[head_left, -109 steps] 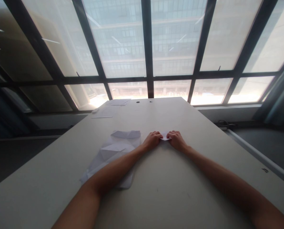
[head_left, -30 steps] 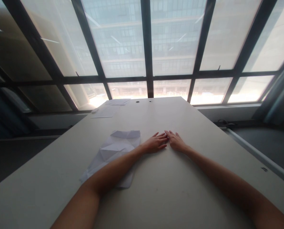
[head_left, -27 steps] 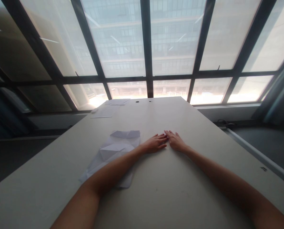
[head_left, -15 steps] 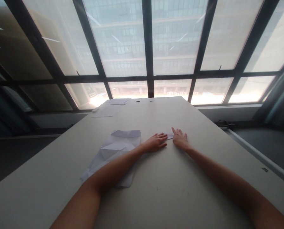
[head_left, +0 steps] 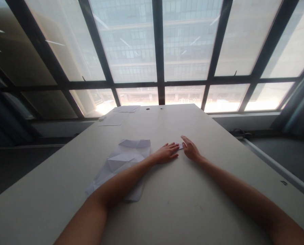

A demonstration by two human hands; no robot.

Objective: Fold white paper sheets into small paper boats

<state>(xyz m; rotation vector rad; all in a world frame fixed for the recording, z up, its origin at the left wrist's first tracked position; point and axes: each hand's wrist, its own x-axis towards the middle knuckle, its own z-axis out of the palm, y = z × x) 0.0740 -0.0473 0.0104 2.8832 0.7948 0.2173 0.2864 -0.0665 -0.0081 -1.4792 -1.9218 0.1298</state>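
Observation:
A small folded piece of white paper [head_left: 181, 146] lies on the table between my hands, mostly covered by them. My left hand [head_left: 166, 153] is flat with its fingers stretched out, the fingertips resting on the paper's left part. At the paper's right end, my right hand [head_left: 190, 149] is turned on its edge, its fingers extended and the thumb side near the paper. Whether the right hand touches the paper is hard to make out. Left of my hands, creased white sheets [head_left: 123, 160] lie partly under my left forearm.
The long white table [head_left: 182, 204] stretches away to dark-framed windows. More flat white paper [head_left: 111, 119] lies at its far left corner, beside a small pale object [head_left: 101, 118]. Dark round holes [head_left: 148, 109] sit near the far edge.
My right hand has rolled onto its edge and shifted slightly left, from lying palm down with spread fingers. My left hand and the creased sheets look unchanged.

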